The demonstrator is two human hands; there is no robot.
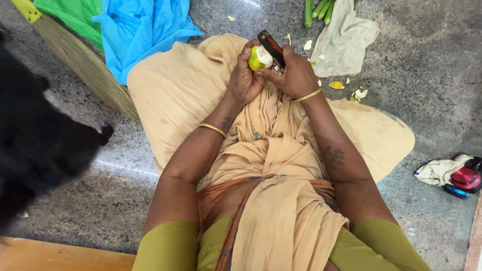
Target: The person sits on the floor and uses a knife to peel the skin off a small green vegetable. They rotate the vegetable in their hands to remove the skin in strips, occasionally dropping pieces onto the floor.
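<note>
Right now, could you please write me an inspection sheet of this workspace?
Surface: grey speckled stone floor; person sits on it.
Job's things: green fruit, partly peeled; dark-handled knife against it.
Clutter: peel scraps, green stalks, cream cloth.
Grippers: left hand holds the fruit; right hand holds the knife.
Cables: nothing seen.
Surroundings: broom, blue cloth, red object, black blurred shape.
</note>
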